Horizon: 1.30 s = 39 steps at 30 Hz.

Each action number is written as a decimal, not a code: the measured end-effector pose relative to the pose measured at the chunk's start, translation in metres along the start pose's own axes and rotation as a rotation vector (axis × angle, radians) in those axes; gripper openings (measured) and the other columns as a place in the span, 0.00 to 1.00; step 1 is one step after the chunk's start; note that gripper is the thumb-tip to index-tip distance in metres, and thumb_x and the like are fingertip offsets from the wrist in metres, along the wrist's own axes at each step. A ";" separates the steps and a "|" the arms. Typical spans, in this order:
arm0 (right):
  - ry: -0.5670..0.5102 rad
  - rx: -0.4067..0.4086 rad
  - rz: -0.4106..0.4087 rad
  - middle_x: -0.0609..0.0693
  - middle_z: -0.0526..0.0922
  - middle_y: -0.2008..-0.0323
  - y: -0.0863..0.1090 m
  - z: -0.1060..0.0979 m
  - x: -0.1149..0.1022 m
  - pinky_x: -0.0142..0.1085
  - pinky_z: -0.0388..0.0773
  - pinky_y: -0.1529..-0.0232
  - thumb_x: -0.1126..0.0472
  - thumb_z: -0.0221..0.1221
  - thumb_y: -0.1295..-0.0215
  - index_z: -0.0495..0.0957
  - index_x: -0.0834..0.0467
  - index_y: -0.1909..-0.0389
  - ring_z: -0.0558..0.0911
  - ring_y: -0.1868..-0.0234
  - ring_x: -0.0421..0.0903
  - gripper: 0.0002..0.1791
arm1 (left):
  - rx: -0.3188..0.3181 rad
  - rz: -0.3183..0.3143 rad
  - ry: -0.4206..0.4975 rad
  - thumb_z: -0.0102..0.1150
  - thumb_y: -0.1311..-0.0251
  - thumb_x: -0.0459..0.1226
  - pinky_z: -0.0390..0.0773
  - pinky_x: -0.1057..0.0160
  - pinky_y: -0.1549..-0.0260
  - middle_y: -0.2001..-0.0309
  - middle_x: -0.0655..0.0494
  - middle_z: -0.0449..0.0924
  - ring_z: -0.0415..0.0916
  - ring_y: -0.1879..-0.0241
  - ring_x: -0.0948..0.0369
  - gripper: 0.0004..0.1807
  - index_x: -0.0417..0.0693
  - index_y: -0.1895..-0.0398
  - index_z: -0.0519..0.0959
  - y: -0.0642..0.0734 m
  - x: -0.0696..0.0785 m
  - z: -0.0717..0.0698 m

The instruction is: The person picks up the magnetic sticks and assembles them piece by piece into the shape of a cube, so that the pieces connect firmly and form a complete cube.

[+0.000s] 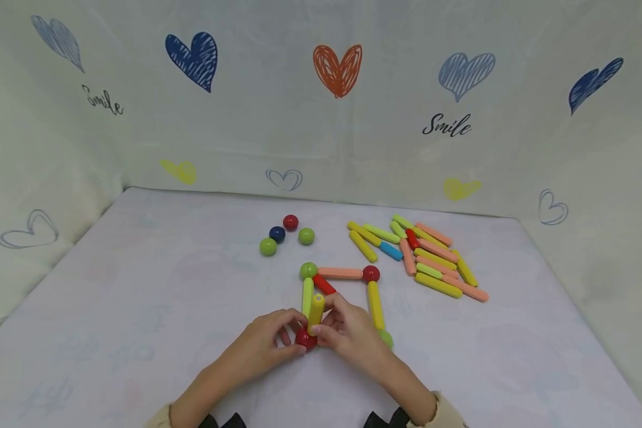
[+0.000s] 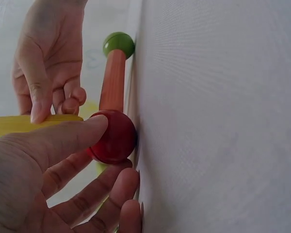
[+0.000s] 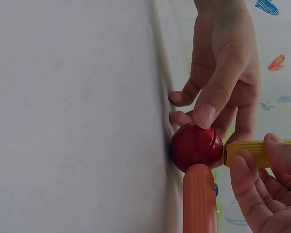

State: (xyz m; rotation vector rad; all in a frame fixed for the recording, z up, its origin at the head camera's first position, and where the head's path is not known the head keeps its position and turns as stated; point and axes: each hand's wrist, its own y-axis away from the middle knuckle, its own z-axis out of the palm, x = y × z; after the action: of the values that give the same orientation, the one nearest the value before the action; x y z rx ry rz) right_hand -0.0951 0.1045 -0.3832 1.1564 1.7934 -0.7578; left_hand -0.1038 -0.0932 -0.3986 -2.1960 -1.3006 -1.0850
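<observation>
A red ball (image 1: 306, 339) sits at the near left corner of a square frame of sticks and balls. My left hand (image 1: 270, 340) grips this ball, thumb on one side and fingers on the other. A yellow stick (image 1: 317, 314) stands up from the ball, pinched between thumb and fingers of my right hand (image 1: 353, 334). In the right wrist view the yellow stick's (image 3: 247, 153) lower end meets the ball (image 3: 196, 147); how deep it sits, I cannot tell. An orange stick (image 2: 113, 80) runs from the red ball to a green ball (image 2: 119, 45).
The frame's far side has a green ball (image 1: 308, 270), an orange stick (image 1: 340, 273) and a red ball (image 1: 371, 273). A short red stick (image 1: 324, 284) projects from that green ball. Several loose balls (image 1: 277, 234) lie behind; a stick pile (image 1: 436, 261) lies at right.
</observation>
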 end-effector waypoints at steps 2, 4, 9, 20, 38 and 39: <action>0.008 0.006 -0.015 0.51 0.78 0.68 0.000 0.003 0.000 0.25 0.77 0.67 0.63 0.62 0.42 0.68 0.61 0.55 0.78 0.71 0.38 0.16 | 0.000 0.012 0.008 0.67 0.48 0.42 0.72 0.72 0.72 0.63 0.64 0.77 0.71 0.71 0.71 0.18 0.53 0.54 0.75 0.000 0.000 0.000; 0.021 0.013 -0.035 0.50 0.77 0.67 0.001 0.005 -0.001 0.25 0.77 0.67 0.63 0.61 0.41 0.69 0.60 0.56 0.77 0.70 0.37 0.15 | -0.005 0.014 0.014 0.66 0.48 0.43 0.72 0.71 0.73 0.62 0.63 0.77 0.71 0.71 0.70 0.19 0.53 0.54 0.75 0.000 0.000 0.000; 0.111 0.029 -0.081 0.46 0.78 0.65 0.002 0.010 -0.003 0.25 0.77 0.65 0.62 0.61 0.41 0.71 0.57 0.54 0.77 0.67 0.35 0.15 | -0.005 0.012 0.014 0.67 0.49 0.43 0.72 0.71 0.72 0.63 0.63 0.76 0.71 0.70 0.69 0.18 0.54 0.55 0.75 0.000 0.000 0.000; 0.124 0.030 -0.072 0.42 0.75 0.63 0.003 0.015 0.000 0.26 0.76 0.65 0.61 0.60 0.40 0.70 0.53 0.51 0.75 0.67 0.34 0.16 | -0.004 0.040 0.015 0.66 0.48 0.42 0.73 0.71 0.71 0.64 0.61 0.76 0.71 0.70 0.69 0.15 0.52 0.58 0.75 0.000 -0.001 -0.001; 0.153 0.035 -0.120 0.43 0.76 0.63 0.003 0.016 0.002 0.26 0.76 0.65 0.60 0.60 0.39 0.69 0.55 0.53 0.76 0.67 0.35 0.15 | 0.024 0.034 0.001 0.65 0.47 0.37 0.75 0.71 0.70 0.65 0.59 0.79 0.74 0.69 0.67 0.18 0.49 0.52 0.75 -0.011 -0.010 -0.032; 0.153 0.034 -0.118 0.43 0.76 0.63 0.003 0.016 0.002 0.26 0.76 0.65 0.60 0.60 0.39 0.69 0.55 0.53 0.76 0.67 0.35 0.15 | 0.051 0.030 -0.001 0.65 0.46 0.37 0.75 0.71 0.70 0.65 0.59 0.79 0.74 0.69 0.66 0.17 0.49 0.52 0.75 -0.014 -0.012 -0.037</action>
State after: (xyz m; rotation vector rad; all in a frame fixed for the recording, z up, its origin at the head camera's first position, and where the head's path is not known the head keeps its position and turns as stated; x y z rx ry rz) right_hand -0.0880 0.0937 -0.3926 1.1655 1.9975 -0.7887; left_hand -0.1347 -0.1168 -0.3849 -2.1724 -1.2778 -1.0280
